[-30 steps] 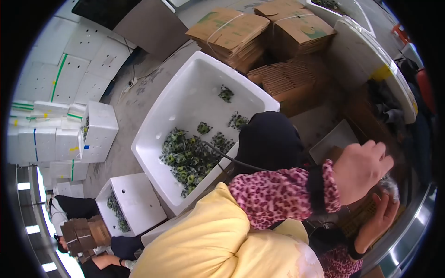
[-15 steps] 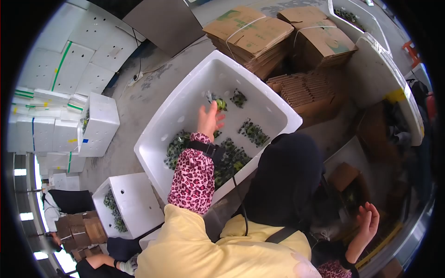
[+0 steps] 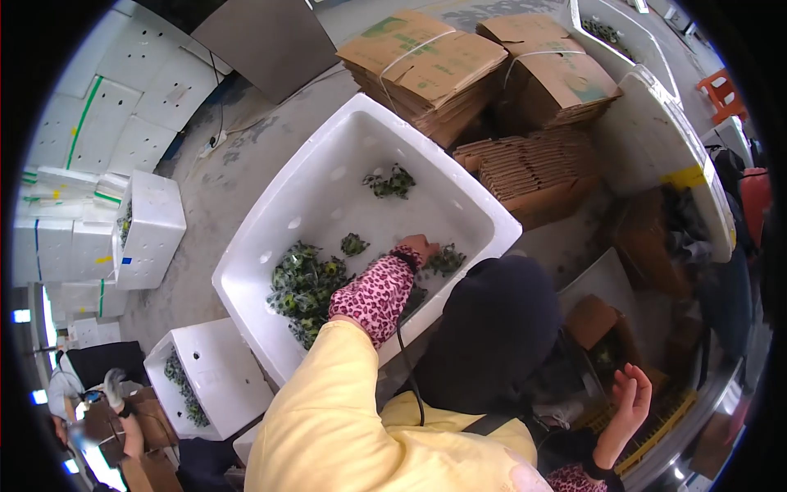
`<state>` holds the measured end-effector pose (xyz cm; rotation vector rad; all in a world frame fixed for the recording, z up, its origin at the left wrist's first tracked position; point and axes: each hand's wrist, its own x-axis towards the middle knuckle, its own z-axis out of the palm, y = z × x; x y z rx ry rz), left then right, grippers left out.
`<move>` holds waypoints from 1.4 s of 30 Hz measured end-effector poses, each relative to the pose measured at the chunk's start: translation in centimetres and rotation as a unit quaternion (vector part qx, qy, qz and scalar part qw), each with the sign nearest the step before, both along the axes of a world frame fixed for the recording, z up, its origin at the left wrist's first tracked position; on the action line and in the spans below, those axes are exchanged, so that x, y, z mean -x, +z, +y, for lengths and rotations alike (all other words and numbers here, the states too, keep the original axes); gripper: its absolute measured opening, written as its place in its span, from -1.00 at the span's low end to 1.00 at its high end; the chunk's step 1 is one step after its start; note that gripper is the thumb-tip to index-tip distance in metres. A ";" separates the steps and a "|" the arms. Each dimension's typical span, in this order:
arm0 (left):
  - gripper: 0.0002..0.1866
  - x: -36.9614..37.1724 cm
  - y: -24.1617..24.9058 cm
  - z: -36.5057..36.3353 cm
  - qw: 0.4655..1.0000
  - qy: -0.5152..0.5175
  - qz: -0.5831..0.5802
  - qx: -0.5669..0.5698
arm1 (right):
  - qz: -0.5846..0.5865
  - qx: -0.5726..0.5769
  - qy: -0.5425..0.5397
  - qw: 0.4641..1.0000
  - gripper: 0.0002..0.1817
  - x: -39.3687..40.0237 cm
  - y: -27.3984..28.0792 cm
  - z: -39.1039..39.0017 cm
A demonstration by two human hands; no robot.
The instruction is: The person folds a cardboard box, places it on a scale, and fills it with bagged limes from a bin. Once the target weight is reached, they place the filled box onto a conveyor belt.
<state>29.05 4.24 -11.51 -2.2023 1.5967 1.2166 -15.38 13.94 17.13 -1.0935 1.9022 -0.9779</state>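
Observation:
A large white foam box (image 3: 307,176) holds several clumps of small leafy green plants (image 3: 307,283). My left hand (image 3: 418,248), in a pink leopard-print sleeve, reaches down inside the box near its right side. Its fingers look curled and point down beside a small plant clump (image 3: 448,259); what they hold, if anything, is hidden. Another clump (image 3: 390,182) lies toward the far end, and a small plant piece (image 3: 354,244) sits between it and the big heap. At the lower right, my right hand (image 3: 630,402) is raised with loosely bent, open fingers and nothing in it.
Flattened cardboard cartons (image 3: 434,61) lie stacked behind the box. A white foam box with plants (image 3: 209,377) stands at left, near more stacked foam boxes (image 3: 98,131). A yellow crate (image 3: 668,422) is at lower right. Another person's gloved hand (image 3: 115,387) shows at lower left.
My left hand has moved from the far part of the box down to the clump at the right side, its open fingers now curled. Plants remain at the far end. The view has shifted slightly.

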 end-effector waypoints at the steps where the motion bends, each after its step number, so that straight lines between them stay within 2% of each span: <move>1: -0.53 -2.4 -1.6 0.1 0.998 -0.055 0.006 -0.013 | 0.001 -0.008 0.000 1.000 -0.73 0.1 -0.2 0.1; 2: -0.54 -3.1 0.8 0.9 0.994 0.062 -0.088 0.018 | -0.001 -0.010 0.001 1.000 -0.73 0.2 -0.4 0.1; 3: -0.55 -3.7 3.6 1.7 0.967 0.174 -0.180 0.051 | -0.003 -0.009 0.003 1.000 -0.72 0.3 -0.5 0.1; 4: -0.54 -5.0 3.1 3.8 0.935 0.152 -0.275 0.167 | -0.003 -0.010 0.004 1.000 -0.72 0.4 -0.5 0.3; 5: -0.53 -6.4 2.2 5.8 0.881 0.126 -0.362 0.278 | -0.003 -0.012 0.002 1.000 -0.72 0.4 -0.5 0.4; 6: -0.53 -7.6 2.1 6.9 0.882 0.125 -0.361 0.276 | -0.007 -0.014 0.002 1.000 -0.73 0.2 -0.4 0.4; 8: -0.45 -9.7 2.6 8.0 0.955 0.100 -0.277 0.014 | -0.015 -0.013 -0.002 1.000 -0.73 0.1 -0.5 0.0; 9: -0.45 -10.1 2.8 8.4 0.955 0.096 -0.280 0.016 | -0.014 -0.004 0.009 1.000 -0.74 0.2 -0.7 -0.2; 11: -0.35 -9.9 3.1 9.0 0.972 0.182 -0.125 -0.085 | -0.012 0.002 0.003 1.000 -0.75 0.1 -0.7 -0.1; 13: -0.37 -9.3 3.0 9.5 0.977 0.172 -0.122 0.027 | -0.021 0.034 0.022 0.999 -0.78 -0.9 0.2 -0.4; 15: -0.44 -10.9 1.2 8.7 0.948 0.244 -0.027 0.203 | -0.037 0.039 0.021 0.998 -0.80 -0.8 0.8 -0.2; 16: -0.43 -9.7 5.1 6.8 0.922 0.329 0.054 0.199 | -0.034 0.036 0.018 0.999 -0.80 -0.4 0.9 0.0; 17: -0.46 -8.6 8.6 4.9 0.892 0.370 0.113 0.235 | -0.045 0.047 0.009 0.998 -0.80 0.0 0.6 0.4; 18: -0.52 -6.8 12.6 3.4 0.875 0.364 0.150 0.282 | -0.048 0.062 0.010 0.997 -0.81 0.8 0.4 0.6; 21: -0.63 0.6 25.9 0.5 0.836 0.244 0.231 0.434 | -0.072 0.100 -0.021 0.992 -0.82 2.4 0.4 1.4; 24: -0.58 11.5 36.5 0.6 0.739 0.094 0.292 0.600 | -0.107 0.110 -0.069 0.986 -0.82 3.8 0.5 2.2; 26: -0.55 16.9 38.5 1.4 0.703 -0.022 0.297 0.646 | -0.115 0.129 -0.084 0.981 -0.82 4.6 -0.3 2.9; 28: -0.51 22.3 39.5 1.5 0.720 -0.198 0.209 0.632 | -0.132 0.141 -0.092 0.977 -0.81 5.0 -0.1 3.4; 30: -0.46 27.1 37.1 1.5 0.741 -0.329 0.139 0.569 | -0.138 0.153 -0.093 0.974 -0.82 5.4 0.1 3.9; 32: -0.41 30.1 34.0 3.4 0.789 -0.391 0.059 0.469 | -0.144 0.166 -0.093 0.971 -0.82 6.3 0.1 4.8; 34: -0.35 30.8 32.6 4.1 0.794 -0.404 0.094 0.444 | -0.130 0.172 -0.113 0.970 -0.82 7.4 0.1 5.7; 35: -0.45 30.7 32.3 4.5 0.803 -0.389 0.108 0.438 | -0.148 0.179 -0.129 0.964 -0.82 8.0 0.2 6.2; 36: -0.45 30.7 33.1 4.4 0.802 -0.399 0.105 0.433 | -0.138 0.182 -0.142 0.963 -0.81 8.6 -0.1 6.6; 38: -0.64 30.4 34.9 3.9 0.817 -0.318 0.288 0.385 | -0.153 0.203 -0.158 0.954 -0.82 8.9 0.1 6.8; 39: -0.73 30.7 36.2 4.1 0.786 -0.244 0.374 0.428 | -0.159 0.203 -0.164 0.952 -0.82 8.9 0.8 6.8; 40: -0.73 30.2 37.9 4.3 0.762 -0.237 0.384 0.464 | -0.161 0.256 -0.136 0.943 -0.82 8.4 2.0 6.7; 41: -0.71 29.5 39.6 4.8 0.717 -0.237 0.407 0.513 | -0.162 0.306 -0.109 0.932 -0.81 7.7 3.5 6.9; 42: -0.62 29.6 40.9 5.7 0.657 -0.188 0.460 0.567 | -0.109 0.362 -0.081 0.922 -0.83 6.9 5.7 7.2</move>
